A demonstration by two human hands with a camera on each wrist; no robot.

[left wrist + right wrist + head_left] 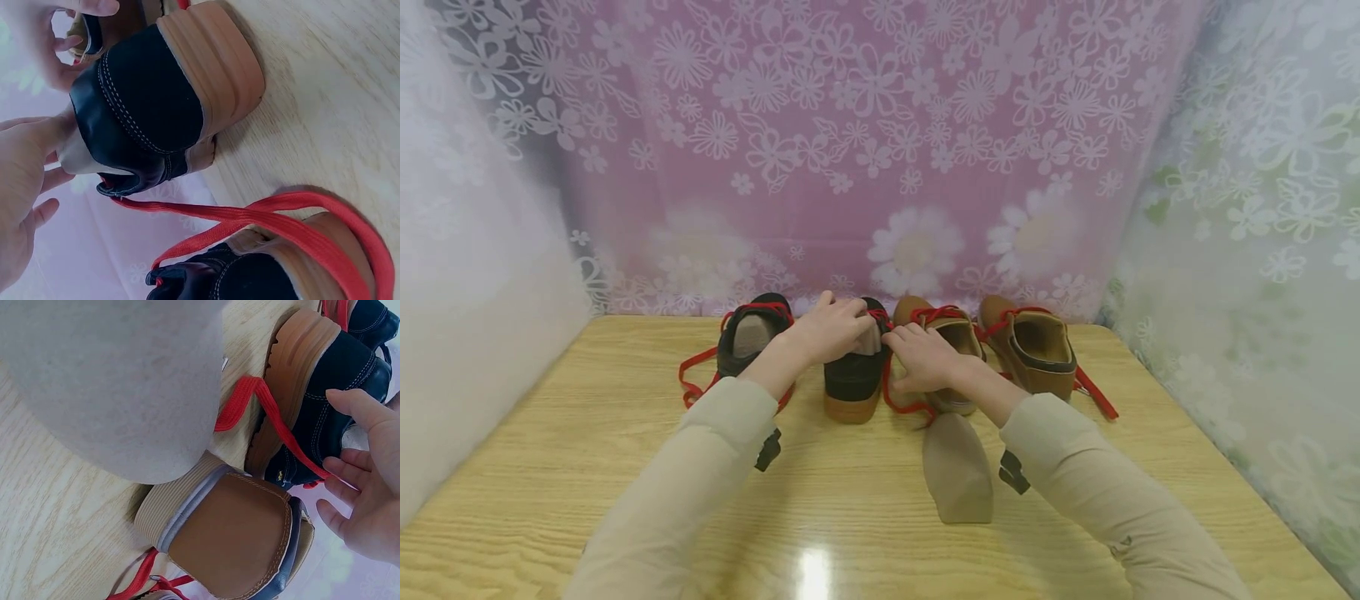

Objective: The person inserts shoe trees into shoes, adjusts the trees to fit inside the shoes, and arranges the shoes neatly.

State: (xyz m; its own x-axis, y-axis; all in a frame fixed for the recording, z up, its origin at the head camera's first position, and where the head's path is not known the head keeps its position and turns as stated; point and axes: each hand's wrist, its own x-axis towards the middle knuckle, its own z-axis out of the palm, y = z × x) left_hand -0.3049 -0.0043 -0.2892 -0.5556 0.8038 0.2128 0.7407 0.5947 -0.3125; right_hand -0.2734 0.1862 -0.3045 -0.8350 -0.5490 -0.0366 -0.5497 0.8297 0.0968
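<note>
Along the back of a yellow wood-grain table [535, 442], I see a red-laced black shoe [727, 350], a second black leather shoe with a thick tan sole [853, 379], and two red-laced brown shoes [1052, 383], side by side, toes pointing away. Over the second shoe's opening, a left hand [829, 329] pinches a smooth grey insert [75, 153] between thumb and fingers; the insert sits partly inside, its end above the collar. Just right of that shoe, a right hand [925, 358] is relaxed, thumb wide of its bent fingers; whether they touch the flat red lace [275, 419] beside them, I cannot tell. Nearer the front lies a loose, round-ended grey form [958, 471].
</note>
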